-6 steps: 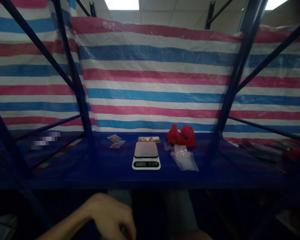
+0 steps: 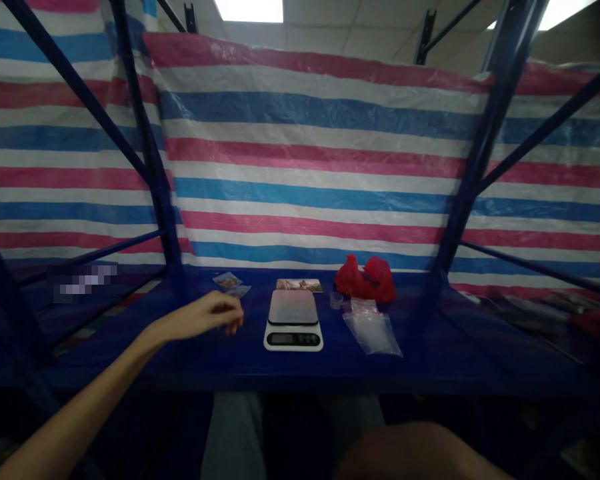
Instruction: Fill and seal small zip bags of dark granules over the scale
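My left hand point(image 2: 207, 317) reaches out over the blue table point(image 2: 180, 363), fingers loosely curled and holding nothing. Its fingertips hover just short of two small printed packets point(image 2: 230, 282) lying at the table's back left. To the right of the hand stands a white digital scale point(image 2: 293, 315) with a grey platform. A blurred skin-coloured shape, my right hand or arm point(image 2: 420, 453), lies low at the bottom edge; its fingers cannot be made out.
Behind the scale lies a flat printed packet point(image 2: 299, 285). To its right are a small clear cup point(image 2: 336, 300), a crumpled red bag point(image 2: 365, 279) and a pile of clear plastic bags point(image 2: 373, 331). Blue rack posts point(image 2: 153, 173) and a striped tarp point(image 2: 310, 153) enclose the table.
My left hand has risen from below the table's front edge and stretched forward to the small packets. The view has tilted slightly down.
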The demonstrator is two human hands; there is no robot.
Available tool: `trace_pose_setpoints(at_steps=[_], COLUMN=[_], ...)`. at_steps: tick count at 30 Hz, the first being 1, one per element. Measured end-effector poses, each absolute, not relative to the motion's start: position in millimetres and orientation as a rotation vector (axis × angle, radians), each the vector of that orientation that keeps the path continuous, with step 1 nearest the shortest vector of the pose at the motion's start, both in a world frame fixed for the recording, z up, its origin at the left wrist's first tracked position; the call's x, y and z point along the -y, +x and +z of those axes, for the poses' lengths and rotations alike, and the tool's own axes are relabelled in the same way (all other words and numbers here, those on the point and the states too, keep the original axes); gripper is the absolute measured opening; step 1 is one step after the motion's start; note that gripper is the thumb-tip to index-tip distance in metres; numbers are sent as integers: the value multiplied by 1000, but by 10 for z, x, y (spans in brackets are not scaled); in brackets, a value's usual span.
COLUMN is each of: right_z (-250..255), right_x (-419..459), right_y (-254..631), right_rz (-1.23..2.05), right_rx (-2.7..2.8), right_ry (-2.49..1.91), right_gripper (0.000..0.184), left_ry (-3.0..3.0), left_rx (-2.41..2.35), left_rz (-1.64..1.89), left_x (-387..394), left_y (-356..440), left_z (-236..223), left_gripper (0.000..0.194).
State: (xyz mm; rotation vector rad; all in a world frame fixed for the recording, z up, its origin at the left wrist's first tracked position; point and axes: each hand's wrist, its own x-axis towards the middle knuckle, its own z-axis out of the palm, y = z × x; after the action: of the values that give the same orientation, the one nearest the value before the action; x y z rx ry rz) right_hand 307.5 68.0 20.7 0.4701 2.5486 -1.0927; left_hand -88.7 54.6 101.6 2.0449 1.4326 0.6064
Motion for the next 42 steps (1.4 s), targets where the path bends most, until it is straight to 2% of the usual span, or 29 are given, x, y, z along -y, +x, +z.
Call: trace_pose_setpoints(at_steps=[2, 3, 5, 9, 12, 15, 17, 20, 22, 26, 32, 38, 42], right_z=[506, 650, 908, 1243, 1313, 1225, 1105, 919, 843, 905, 1300, 1400, 1332], right_x=[-805, -863, -979, -1279, -1611, -2006, -2255, -2550, -2698, -2933, -3231, -3574, -3723], right_y=[3089, 3090, 3089, 3094, 3052, 2863, 2636, 2226, 1989, 1761, 1800, 1831, 1930], right_rz=[-1031, -1020, -1013, -1135, -1306, -1567, -1775, -2101, -2311, -2494, -2781, -3127, -3073], right_rx=[-2523, -2502, -2485, -2467, -2574, -2851, -3023, -3054, -2952, -2968, -2610, -2327, -2335], right_ry=[419, 438, 500, 587, 648, 704, 819, 1070, 1142, 1140, 907, 995, 875], right_gripper=[47, 46, 44, 41, 35, 35, 40, 58, 60, 37, 36, 27, 31], left_ry=[2189, 2248, 2312, 2307, 2335, 2268, 2032, 1672, 1562, 1481, 1362, 1383, 1667], left_rx=[-1815, -1968, -2134, -2252, -2244, -2118, -1948, -1503, -1328, -1147, -1024, -1092, -1371], left_rz=[830, 817, 582, 307, 400, 880, 1279, 1554, 1566, 1505, 1563, 1509, 1466], left_x=[-852, -976, -1142, -1247, -1324, -1494, -1658, -1926, -2072, -2241, -2517, -2925, -3118], left_y=[-1129, -1230, -1384, -1508, -1481, -1325, -1125, -713, -435, -95, -52, -80, -159], left_z=[839, 698, 408, 131, 235, 459, 608, 765, 831, 964, 1259, 1477, 1461], left_gripper=[40, 41, 49, 40, 35, 29, 28, 34, 32, 28, 29, 37, 38])
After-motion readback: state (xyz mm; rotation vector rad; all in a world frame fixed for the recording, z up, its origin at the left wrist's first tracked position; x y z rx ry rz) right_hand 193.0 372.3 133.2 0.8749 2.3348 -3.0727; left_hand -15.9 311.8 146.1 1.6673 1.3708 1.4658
